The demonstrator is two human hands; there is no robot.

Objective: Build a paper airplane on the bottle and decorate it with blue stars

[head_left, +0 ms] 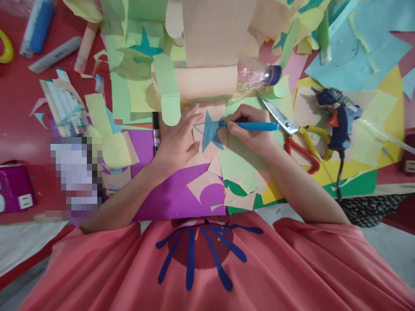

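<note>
A peach paper piece [215, 109] bears a star [212, 131] that is mostly coloured blue, with its left point only outlined. My right hand [248, 125] is closed on a blue marker [259, 126], whose tip touches the right side of the star. Flat on the paper's left edge lies my left hand [178, 142], fingers spread and holding nothing. Just above both hands, a plastic bottle [251, 77] wrapped in peach paper lies sideways, with a light green strip [167, 86] across its left end.
Scissors [288, 125] with red and yellow handles lie right of my right hand, beside a blue glue gun [340, 116] with a cable. Paper scraps [207, 185] cover purple card [175, 194]. At the left are a grey marker [56, 54] and a pixelated object [76, 172].
</note>
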